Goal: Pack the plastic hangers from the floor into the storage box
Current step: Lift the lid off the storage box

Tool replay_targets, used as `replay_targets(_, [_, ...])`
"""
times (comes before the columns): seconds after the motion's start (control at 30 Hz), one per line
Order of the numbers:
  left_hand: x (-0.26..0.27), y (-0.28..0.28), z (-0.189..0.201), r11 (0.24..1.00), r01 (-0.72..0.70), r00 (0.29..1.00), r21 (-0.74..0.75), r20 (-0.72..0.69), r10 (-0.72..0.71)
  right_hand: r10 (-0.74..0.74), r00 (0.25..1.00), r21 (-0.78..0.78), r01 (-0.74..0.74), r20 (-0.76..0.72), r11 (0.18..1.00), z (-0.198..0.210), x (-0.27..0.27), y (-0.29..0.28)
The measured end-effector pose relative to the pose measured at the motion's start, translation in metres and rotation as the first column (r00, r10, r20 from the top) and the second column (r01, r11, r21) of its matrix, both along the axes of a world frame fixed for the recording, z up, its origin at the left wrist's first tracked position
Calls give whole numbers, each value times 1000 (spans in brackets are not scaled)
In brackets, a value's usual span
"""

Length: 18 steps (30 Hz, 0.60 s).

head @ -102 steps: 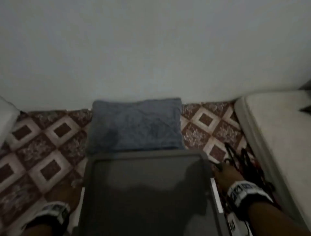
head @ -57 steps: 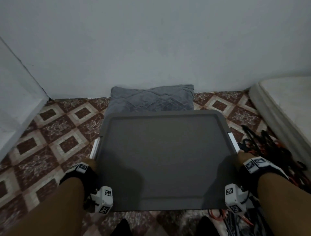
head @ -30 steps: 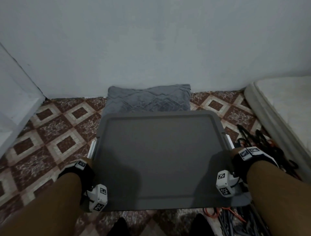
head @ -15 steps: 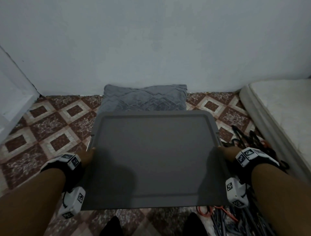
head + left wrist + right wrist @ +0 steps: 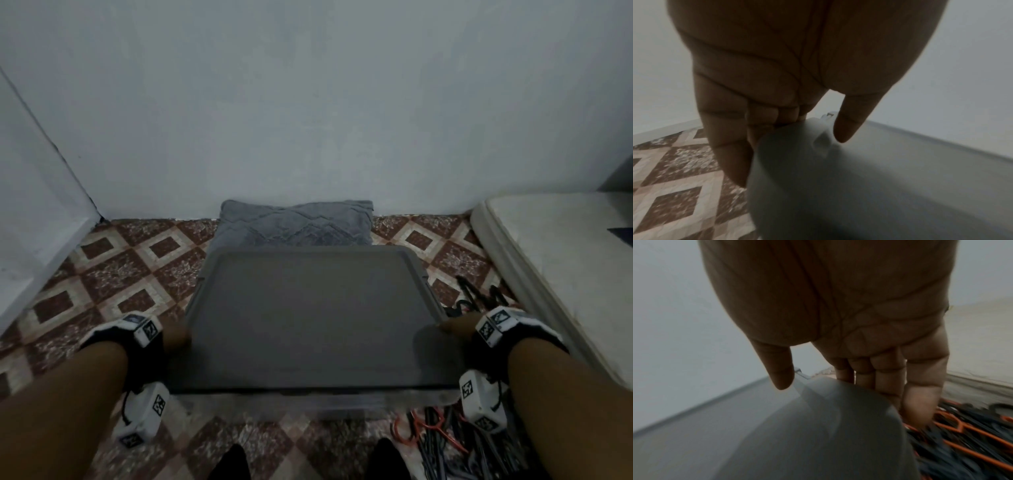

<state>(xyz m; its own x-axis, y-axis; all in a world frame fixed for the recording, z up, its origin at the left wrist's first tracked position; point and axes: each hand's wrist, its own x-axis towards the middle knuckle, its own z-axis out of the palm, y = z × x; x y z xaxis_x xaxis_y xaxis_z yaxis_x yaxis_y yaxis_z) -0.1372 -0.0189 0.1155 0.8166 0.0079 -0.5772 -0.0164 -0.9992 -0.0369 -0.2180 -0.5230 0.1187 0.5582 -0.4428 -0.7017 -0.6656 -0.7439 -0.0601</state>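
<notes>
The grey lid [image 5: 315, 318] of the storage box lies flat before me, held at both sides. My left hand [image 5: 175, 337] grips its left edge, thumb [image 5: 849, 126] on top and fingers [image 5: 729, 146] under the rim. My right hand [image 5: 451, 328] grips the right edge the same way, thumb [image 5: 781, 371] on top. The box's clear front rim [image 5: 308, 403] shows just below the lid's near edge. Black and orange plastic hangers [image 5: 479, 299] lie heaped on the floor to the right of the box, and also fill the lower right of the right wrist view as hangers [image 5: 972, 443].
A grey cushion [image 5: 296, 226] lies against the wall behind the box. A white mattress [image 5: 561, 274] runs along the right, close to the hangers. A white panel [image 5: 30, 219] stands at the left. More hangers [image 5: 438, 435] lie by my feet on the patterned tile floor [image 5: 113, 270].
Both hands slid forward from the box's near corners to the lid's side edges. The lid has come up a little, so the box's clear front rim now shows beneath it.
</notes>
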Motion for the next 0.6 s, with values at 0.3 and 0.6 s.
replay_targets(0.3, [60, 16, 120, 507, -278, 774, -816, 122, 621, -146, 778, 103, 104, 611, 989, 122, 62, -19])
replay_targets(0.6, [158, -25, 110, 428, -235, 699, -873, 154, 699, -68, 718, 5, 89, 693, 996, 110, 162, -36])
